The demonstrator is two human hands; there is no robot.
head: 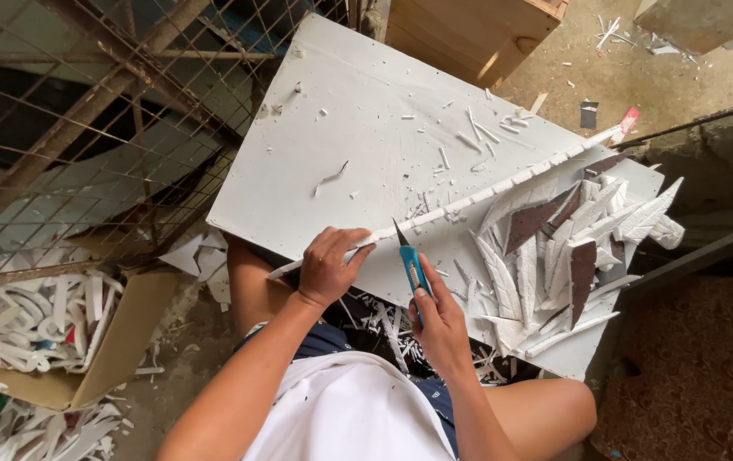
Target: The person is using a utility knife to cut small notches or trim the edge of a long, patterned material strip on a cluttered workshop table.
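A white board (358, 145) lies across my lap as a work surface. My left hand (329, 265) presses down on the near end of a long thin white strip (503, 183) that runs diagonally across the board. My right hand (441, 320) grips a blue utility knife (413, 266), its blade tip touching the strip just right of my left hand. The strip carries several crosswise cuts along its length.
White and brown leaf-shaped cut pieces (571, 248) are piled on the board's right side. A cardboard box (59, 333) of white cutouts stands at lower left, beside a rusty wire mesh frame (84, 102). A wooden crate (477, 30) sits beyond the board. Scraps litter the floor.
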